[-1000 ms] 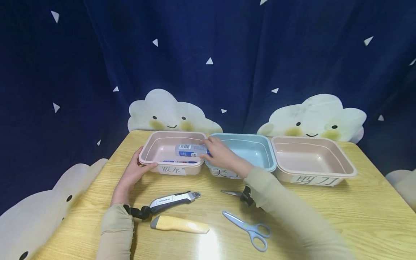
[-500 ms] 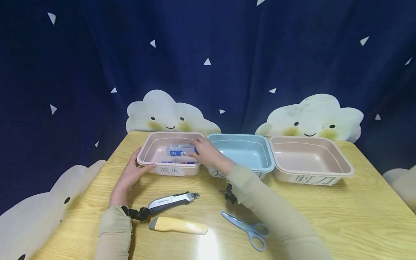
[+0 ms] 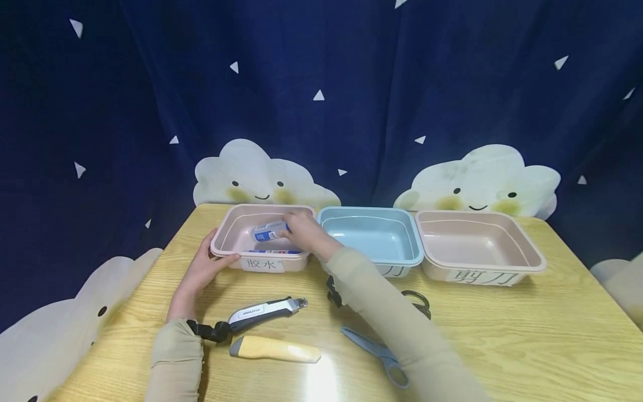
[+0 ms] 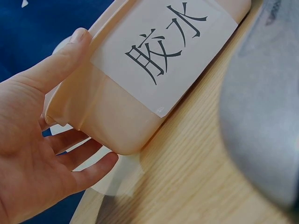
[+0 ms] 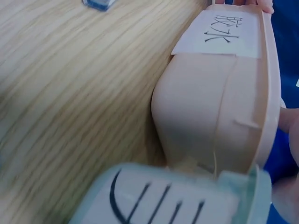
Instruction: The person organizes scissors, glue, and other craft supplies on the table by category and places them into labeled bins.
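Note:
My right hand [image 3: 305, 230] grips a clear glue bottle [image 3: 268, 230] with a blue label, tilted inside the left pink bin [image 3: 296, 263]. In that bin, near its front wall, lies a slim blue-and-red item [image 3: 273, 252], mostly hidden. My left hand [image 3: 201, 269] holds the same bin at its front left corner. In the left wrist view its thumb [image 4: 74, 44] lies along the rim and its other fingers are at the outer side. The right wrist view shows the bin's outside [image 5: 201, 102] and only a sliver of the right hand [image 5: 293, 140].
A blue bin [image 3: 411, 237] and another pink bin [image 3: 437, 268] stand in the row to the right. In front lie a white-and-black utility knife [image 3: 266, 312], a yellow utility knife [image 3: 275, 349], blue scissors [image 3: 372, 343] and black-handled scissors [image 3: 426, 306], partly behind the right forearm.
My right hand has moved left and further into the left bin with the glue bottle, which now tilts more. The right forearm has uncovered the black scissor handles. My left hand keeps its place.

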Demonstrator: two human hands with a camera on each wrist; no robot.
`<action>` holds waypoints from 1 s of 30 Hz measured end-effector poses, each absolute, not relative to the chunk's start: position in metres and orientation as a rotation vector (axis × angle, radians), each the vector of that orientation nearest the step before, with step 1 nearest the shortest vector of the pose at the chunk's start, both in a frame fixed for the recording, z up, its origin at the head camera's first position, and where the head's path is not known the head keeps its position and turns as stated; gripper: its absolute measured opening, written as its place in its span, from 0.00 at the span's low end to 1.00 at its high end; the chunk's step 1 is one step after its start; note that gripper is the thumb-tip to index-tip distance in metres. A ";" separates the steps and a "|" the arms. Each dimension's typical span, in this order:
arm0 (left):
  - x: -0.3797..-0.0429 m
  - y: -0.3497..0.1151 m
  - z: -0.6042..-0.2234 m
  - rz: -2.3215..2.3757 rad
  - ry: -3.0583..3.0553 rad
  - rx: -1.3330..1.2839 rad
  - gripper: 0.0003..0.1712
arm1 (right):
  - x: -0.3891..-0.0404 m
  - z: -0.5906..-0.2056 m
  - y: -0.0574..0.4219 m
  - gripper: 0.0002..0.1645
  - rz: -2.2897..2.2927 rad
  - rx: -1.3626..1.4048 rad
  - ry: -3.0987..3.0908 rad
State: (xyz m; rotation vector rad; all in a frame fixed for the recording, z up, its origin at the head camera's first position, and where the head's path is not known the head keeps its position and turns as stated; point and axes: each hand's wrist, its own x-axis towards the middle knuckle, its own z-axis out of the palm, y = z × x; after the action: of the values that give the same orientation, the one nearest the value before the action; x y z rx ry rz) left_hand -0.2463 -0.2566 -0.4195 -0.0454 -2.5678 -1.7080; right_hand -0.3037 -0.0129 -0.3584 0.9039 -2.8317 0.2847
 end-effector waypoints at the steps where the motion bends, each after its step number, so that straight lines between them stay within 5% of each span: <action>1: -0.246 -0.257 -0.420 -1.710 -2.566 -0.048 0.55 | -0.304 -0.359 -0.015 0.22 0.270 0.896 -2.844; 24: -0.244 -0.259 -0.422 -1.746 -2.538 -0.046 0.54 | -0.304 -0.372 -0.028 0.26 0.361 0.787 -3.077; 30: -0.245 -0.258 -0.421 -1.753 -2.540 -0.043 0.54 | -0.307 -0.374 -0.026 0.17 0.427 0.801 -3.013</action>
State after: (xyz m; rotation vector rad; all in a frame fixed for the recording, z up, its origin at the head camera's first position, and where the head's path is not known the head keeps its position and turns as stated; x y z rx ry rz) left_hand -0.2447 -0.2584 -0.4209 -0.0431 -2.5403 -1.7531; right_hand -0.3067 -0.0259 -0.3745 0.8009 -3.0131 0.4271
